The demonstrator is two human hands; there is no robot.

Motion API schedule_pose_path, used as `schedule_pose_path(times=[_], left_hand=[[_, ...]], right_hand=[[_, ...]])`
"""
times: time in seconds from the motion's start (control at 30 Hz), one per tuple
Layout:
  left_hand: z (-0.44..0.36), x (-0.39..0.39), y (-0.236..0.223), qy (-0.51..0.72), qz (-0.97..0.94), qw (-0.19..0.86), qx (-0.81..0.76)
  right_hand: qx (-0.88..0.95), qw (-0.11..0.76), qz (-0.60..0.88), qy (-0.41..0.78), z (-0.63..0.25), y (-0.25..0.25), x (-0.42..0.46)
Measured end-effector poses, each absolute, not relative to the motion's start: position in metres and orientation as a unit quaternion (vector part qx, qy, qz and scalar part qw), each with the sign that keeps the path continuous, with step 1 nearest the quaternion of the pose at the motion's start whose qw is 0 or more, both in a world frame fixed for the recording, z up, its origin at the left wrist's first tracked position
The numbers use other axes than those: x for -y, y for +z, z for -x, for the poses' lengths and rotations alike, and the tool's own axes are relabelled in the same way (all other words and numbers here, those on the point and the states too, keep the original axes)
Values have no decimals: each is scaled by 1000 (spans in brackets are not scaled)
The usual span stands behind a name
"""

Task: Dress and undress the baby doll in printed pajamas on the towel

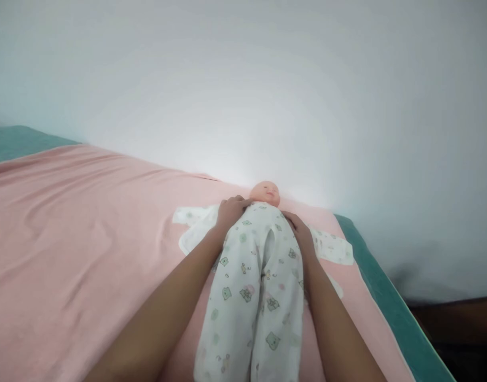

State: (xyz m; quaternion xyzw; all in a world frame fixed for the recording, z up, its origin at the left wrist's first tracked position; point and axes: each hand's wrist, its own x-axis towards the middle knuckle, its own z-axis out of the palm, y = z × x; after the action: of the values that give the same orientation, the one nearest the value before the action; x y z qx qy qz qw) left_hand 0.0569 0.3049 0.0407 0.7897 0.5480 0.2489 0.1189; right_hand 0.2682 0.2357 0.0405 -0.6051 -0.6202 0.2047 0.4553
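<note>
A baby doll lies on its back, its bare head (266, 193) toward the wall. White baby pants (245, 281) printed with small green animals stretch from just below the head toward me and hide most of its body. My left hand (232, 211) is closed at the left corner of the waistband, close to the doll's neck. At the opposite corner, the fingers of my right hand (300, 232) are curled on the waistband. A matching baby shirt (333, 247) is spread beneath, its sleeves out to both sides and its middle hidden.
A pink blanket (87, 239) with soft wrinkles covers the bed. The green bed surface (381, 289) shows along its right edge and at the far left. A pale wall (243, 90) rises directly behind the doll's head. Dark brown wood (462, 318) stands at the lower right.
</note>
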Motion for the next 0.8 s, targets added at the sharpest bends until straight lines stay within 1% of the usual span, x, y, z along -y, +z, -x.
schedule_pose_path(times=[0.17,0.27,0.37,0.5,0.6,0.8], left_hand=[[-53,-298,43,209,-810,102,-539],[-49,-292,40,197,-820,98,-528],[-43,-284,34,219,-818,83,-525],[-36,-267,25,290,-795,34,-532],[-32,-251,25,313,-774,8,-550],[-31,-231,35,242,-779,88,-571]], right_hand=[[573,524,570,269,-263,38,-207],[541,540,585,272,-260,39,-192],[505,536,629,250,-258,38,-181],[471,523,665,251,-258,35,-175],[464,505,662,303,-262,34,-176],[448,496,577,469,-276,37,-178]])
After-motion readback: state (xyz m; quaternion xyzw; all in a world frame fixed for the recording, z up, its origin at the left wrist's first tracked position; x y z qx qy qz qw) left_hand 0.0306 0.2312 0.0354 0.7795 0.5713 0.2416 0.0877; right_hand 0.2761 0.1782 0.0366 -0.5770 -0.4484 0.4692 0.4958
